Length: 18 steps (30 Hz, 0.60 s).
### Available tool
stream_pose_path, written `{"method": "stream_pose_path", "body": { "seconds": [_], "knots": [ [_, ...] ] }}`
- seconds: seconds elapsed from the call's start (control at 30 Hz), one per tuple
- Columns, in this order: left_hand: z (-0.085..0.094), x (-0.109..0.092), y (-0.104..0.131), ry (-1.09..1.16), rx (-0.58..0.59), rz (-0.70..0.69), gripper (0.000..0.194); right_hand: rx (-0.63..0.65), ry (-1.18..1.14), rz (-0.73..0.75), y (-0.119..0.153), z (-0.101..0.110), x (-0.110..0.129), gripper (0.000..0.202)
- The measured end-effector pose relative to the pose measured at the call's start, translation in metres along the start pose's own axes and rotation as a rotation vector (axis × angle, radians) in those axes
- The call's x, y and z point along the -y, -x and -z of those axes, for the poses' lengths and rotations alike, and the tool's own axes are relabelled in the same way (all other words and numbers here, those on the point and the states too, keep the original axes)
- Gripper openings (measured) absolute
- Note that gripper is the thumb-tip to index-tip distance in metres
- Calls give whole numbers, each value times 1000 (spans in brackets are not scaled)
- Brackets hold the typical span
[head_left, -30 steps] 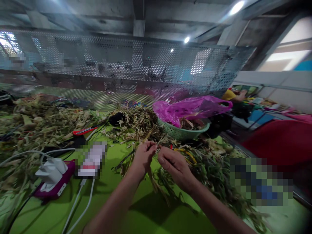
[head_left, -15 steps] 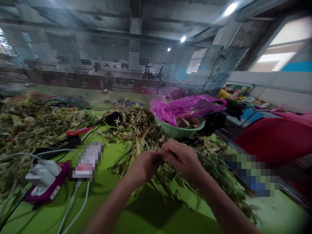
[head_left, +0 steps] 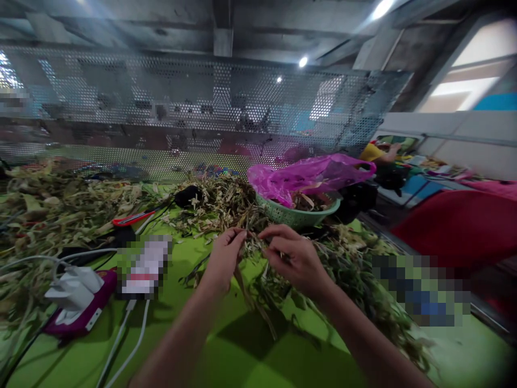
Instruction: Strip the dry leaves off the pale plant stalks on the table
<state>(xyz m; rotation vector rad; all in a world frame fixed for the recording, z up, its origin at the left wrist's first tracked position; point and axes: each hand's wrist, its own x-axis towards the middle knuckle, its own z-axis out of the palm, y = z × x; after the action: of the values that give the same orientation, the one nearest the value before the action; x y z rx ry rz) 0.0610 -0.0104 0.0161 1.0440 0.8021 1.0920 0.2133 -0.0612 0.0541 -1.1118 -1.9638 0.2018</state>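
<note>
Over the green tabletop (head_left: 186, 328), my left hand (head_left: 226, 253) is closed in a pinch, thumb against forefinger, on a dried plant stalk (head_left: 243, 288) that seems to trail down below it. My right hand (head_left: 294, 258) is just to its right, fingers loosely bent and apart, its forefinger reaching toward the left fingertips. Whether a thin shred lies between the two hands is too small to tell. Behind and below them spreads a heap of dry stalks and leaves (head_left: 234, 202). Greener stalks (head_left: 355, 285) lie beside my right forearm.
A green basket (head_left: 294, 216) with a pink plastic bag (head_left: 311, 175) stands behind the hands. To the left are a box cutter (head_left: 133, 219), a blurred-out phone (head_left: 147, 264) with cables, and a purple power strip (head_left: 91, 312). A perforated metal panel (head_left: 181, 108) borders the back.
My hands, which met fingertip to fingertip, have drawn slightly apart. The left hand has shifted left and up, and the right hand's fingers have loosened.
</note>
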Motion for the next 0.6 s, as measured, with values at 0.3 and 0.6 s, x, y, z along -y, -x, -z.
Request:
{"method": "stream_pose_path", "body": {
  "seconds": [0.3, 0.6],
  "knots": [
    [-7, 9, 0, 67, 43, 63, 22, 51, -107, -41, 10, -23, 8, 27],
    [-11, 4, 4, 205, 36, 35, 12, 125, 227, 146, 10, -36, 15, 26]
  ]
}}
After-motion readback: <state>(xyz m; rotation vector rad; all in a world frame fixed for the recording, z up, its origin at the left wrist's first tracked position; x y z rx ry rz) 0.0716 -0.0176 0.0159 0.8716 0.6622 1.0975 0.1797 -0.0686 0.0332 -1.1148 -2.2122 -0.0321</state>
